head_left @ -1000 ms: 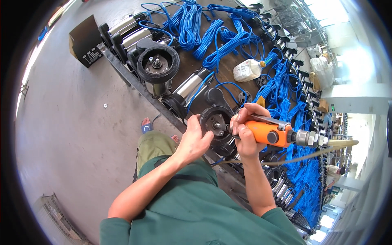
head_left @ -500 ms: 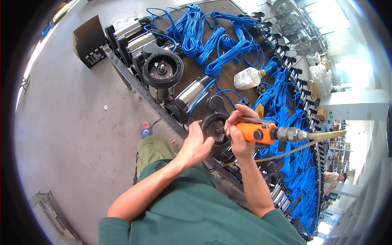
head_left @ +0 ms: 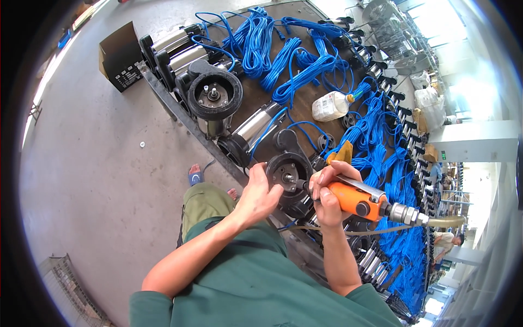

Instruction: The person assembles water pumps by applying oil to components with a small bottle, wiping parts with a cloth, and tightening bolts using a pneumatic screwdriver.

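Observation:
In front of me a pump (head_left: 274,180) stands upright, its round black housing open at the top with a metal plate and a central shaft inside. My left hand (head_left: 260,192) grips the near left side of its rim, thumb and fingers curled. An orange air screwdriver (head_left: 354,199) lies in my right hand (head_left: 333,191), fingers wrapped round its front end. Its dark bit points left into the pump opening, close to the plate; I cannot tell whether it touches a screw. A hose leads off to the right from the tool's metal coupling.
Another open pump (head_left: 214,98) stands farther left on the brown table (head_left: 245,101). Blue cable coils (head_left: 256,43) and a white bottle (head_left: 330,107) lie beyond. Several pumps line the far edge. A cardboard box (head_left: 121,57) sits past the table's left corner. A person (head_left: 447,240) is far right.
My right hand and the screwdriver have moved right and toward me, the tool tilting, so more of the pump's inside shows. My left hand has stayed at the rim.

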Demonstrator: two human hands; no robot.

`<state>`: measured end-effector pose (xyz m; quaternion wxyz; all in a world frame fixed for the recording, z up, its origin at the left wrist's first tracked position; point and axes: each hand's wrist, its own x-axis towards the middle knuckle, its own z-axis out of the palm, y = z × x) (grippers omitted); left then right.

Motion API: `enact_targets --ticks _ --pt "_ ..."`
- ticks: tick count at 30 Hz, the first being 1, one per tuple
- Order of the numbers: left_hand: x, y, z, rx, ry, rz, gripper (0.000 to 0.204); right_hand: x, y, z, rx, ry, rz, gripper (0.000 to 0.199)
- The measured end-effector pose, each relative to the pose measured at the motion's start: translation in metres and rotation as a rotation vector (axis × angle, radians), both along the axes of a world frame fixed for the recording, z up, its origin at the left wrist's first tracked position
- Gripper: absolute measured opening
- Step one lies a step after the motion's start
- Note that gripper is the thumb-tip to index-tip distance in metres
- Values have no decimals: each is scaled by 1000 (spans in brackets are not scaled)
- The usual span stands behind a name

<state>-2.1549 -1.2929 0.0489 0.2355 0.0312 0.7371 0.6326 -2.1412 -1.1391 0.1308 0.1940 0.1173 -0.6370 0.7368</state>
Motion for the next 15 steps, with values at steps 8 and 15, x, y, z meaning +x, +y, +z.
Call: enact_targets --ticks 8,15 --pt "1 1 -7 -13 28 -7 65 -3 6 -4 -67 -64 -3 50" --pt "-1 -2 4 2 -60 -7 64 -5 -3 -17 -20 -27 3 45"
